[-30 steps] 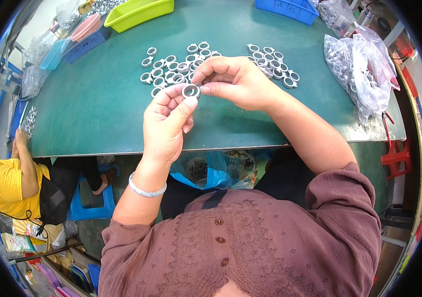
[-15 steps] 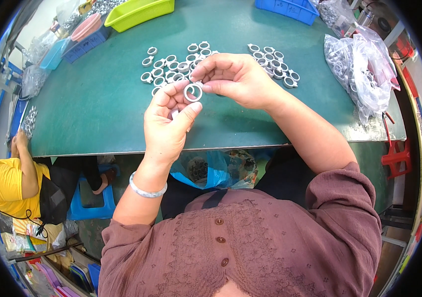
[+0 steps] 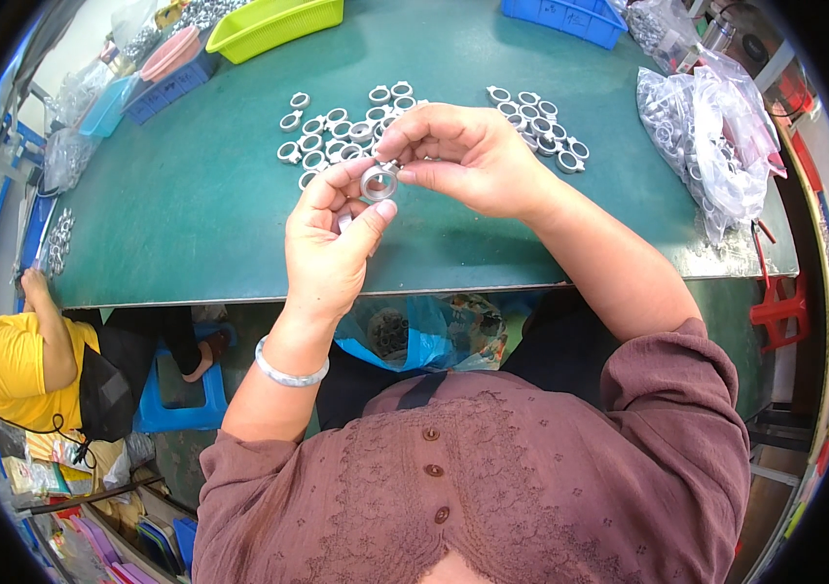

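A small silvery metal ring [image 3: 378,182] with a lug on its upper edge is held over the green table [image 3: 210,234]. My left hand [image 3: 329,238] grips it between thumb and fingers; a second pale metal piece [image 3: 344,222] shows partly inside that palm. My right hand [image 3: 468,156] is closed at the ring's upper right, thumb and forefinger at the lug; the fingers hide what exactly they pinch. Behind my hands lies a loose group of similar rings [image 3: 312,142], partly covered by my right fingers. Another cluster of rings [image 3: 541,125] lies to the right.
Clear plastic bags of rings [image 3: 702,136] sit at the right edge. A yellow-green basket [image 3: 273,29] and blue bins [image 3: 565,21] stand at the back. An open blue bag [image 3: 424,336] is below the table edge. A person in yellow [image 3: 20,365] works at the left.
The ring has tilted between my fingers, so its inner wall shows more. My hands have barely shifted. At the left, the other person's hand has moved slightly.
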### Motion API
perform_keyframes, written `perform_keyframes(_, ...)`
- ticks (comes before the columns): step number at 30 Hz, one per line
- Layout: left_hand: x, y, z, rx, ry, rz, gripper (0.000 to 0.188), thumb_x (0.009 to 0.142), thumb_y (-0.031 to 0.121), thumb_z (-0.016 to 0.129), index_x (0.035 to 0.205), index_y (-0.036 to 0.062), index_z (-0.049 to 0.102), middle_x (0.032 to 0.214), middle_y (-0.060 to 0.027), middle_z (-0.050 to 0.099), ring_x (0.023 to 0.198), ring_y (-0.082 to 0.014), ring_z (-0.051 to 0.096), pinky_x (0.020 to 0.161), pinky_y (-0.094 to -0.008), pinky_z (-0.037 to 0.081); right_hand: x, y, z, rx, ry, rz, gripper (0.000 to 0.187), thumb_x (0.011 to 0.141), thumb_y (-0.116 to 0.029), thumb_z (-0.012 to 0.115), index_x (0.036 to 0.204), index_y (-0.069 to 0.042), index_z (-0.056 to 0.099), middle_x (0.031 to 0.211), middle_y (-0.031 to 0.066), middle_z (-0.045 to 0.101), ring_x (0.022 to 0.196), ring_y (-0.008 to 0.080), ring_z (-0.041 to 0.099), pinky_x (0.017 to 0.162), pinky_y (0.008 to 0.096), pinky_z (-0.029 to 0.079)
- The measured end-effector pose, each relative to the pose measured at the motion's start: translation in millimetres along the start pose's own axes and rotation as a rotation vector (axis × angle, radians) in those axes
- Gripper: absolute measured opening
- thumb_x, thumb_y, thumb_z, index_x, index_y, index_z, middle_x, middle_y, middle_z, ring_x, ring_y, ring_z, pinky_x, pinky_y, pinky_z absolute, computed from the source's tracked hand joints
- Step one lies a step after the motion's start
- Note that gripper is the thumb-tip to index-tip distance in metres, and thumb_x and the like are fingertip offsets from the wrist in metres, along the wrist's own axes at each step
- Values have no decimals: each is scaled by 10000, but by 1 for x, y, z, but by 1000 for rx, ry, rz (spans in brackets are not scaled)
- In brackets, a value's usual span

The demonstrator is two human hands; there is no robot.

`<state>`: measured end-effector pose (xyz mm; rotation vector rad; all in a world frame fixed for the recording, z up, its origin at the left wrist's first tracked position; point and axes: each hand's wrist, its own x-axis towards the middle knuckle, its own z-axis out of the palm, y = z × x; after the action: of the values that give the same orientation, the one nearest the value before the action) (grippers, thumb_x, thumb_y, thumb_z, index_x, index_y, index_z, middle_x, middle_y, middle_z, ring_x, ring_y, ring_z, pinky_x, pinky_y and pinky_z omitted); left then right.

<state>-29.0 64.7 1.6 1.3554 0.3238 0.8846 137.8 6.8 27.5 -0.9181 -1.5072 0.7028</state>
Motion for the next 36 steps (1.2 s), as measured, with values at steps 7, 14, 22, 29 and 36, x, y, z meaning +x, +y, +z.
perform_keyframes(7,2,0,-4,-193,15,-132,215,798,14,564,1011,5,536,827,-54,564,592,-55,476,473,-167,359,0,-4,1,-29,7,14,182,769,12,570,950,6,587,872,65,619,815,115,581,749,248,472)
perform_keyframes(14,-22,22,-13,-130,-146,-258,125,832,29,440,925,3,519,809,-84,554,522,-62,448,413,-152,315,2,11,-16,-940,-21,-127,136,758,-67,590,890,-39,605,896,66,584,870,214,543,782,319,434)
perform_keyframes(22,-58,3,-36,302,-612,-778,114,767,13,485,827,19,581,686,0,525,533,-55,437,490,-183,365,-2,15,-14,-1187,-80,16,152,713,-80,580,851,-85,643,922,88,538,929,266,466,814,354,392)
perform_keyframes(29,-66,-63,-57,443,-219,-752,381,756,109,543,1108,-28,496,1019,-147,554,767,-176,542,623,-260,451,0,16,-15,-1119,-64,35,113,731,-76,574,815,-77,650,877,91,542,894,266,480,792,352,401)
perform_keyframes(36,-62,-3,-27,840,-697,-446,468,790,216,605,1175,-17,476,1051,-165,563,915,-225,564,785,-317,464,1,13,-11,-911,-13,-247,109,718,-46,623,825,-58,605,873,80,556,806,270,544,691,332,451)
